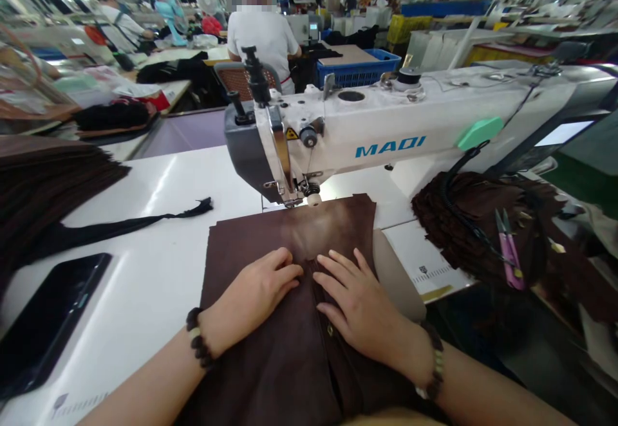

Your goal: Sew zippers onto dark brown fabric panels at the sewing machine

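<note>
A dark brown fabric panel point(255, 246) lies on the sewing machine's bed, its far edge at the needle area and its near part hanging toward me. Down its middle runs a slit with what looks like a zipper, and a small metal piece point(331, 329) shows there. My left hand point(255, 294) rests left of the slit, fingers bent together with the thumb, gripping the fabric. On the slit's right side my right hand point(362, 307) lies with fingers spread over the panel. The white MAQI sewing machine point(338, 136) has its needle and presser foot point(294, 201) just beyond the panel.
A black phone point(48, 323), a dark strip point(145, 222) and stacked brown pieces point(43, 188) lie at left. On the right, pink-handled snips point(509, 252) rest on a brown fabric pile point(449, 220). A person in white point(263, 40) sits ahead, near a blue crate point(357, 72).
</note>
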{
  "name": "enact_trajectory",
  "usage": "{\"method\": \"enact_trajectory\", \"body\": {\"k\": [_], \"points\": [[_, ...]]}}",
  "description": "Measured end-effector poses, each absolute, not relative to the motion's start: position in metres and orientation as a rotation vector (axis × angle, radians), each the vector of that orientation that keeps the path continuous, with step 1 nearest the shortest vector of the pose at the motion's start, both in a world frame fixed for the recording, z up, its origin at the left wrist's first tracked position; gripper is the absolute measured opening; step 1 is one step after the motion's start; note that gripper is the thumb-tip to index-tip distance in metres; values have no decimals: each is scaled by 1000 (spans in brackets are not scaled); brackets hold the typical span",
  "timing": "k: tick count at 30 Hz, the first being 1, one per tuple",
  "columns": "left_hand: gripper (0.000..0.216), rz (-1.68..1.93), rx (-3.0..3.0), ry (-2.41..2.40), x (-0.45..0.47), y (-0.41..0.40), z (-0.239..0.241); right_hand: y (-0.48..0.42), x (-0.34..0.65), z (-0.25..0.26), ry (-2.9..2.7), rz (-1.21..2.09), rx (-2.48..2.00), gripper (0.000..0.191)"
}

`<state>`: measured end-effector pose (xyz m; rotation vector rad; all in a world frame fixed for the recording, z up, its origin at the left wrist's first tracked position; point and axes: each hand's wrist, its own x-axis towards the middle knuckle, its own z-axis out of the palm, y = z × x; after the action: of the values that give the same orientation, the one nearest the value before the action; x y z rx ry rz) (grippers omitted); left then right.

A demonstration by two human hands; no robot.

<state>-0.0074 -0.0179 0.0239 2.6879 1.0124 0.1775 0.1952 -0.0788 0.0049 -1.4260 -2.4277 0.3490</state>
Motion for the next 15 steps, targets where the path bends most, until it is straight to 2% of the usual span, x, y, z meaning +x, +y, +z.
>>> {"method": "enact_trajectory", "body": {"k": [5, 11, 15], "points": [[21, 331, 2650, 1034, -4, -12, 20, -78, 195, 4, -2427, 372, -1426, 34], [31, 289, 3052, 767, 11, -6, 20, -78, 195, 4, -2423, 360, -1419, 34], [26, 359, 3005, 789, 10, -5, 16, -78, 195, 5, -2414, 352, -1420, 34]]}}
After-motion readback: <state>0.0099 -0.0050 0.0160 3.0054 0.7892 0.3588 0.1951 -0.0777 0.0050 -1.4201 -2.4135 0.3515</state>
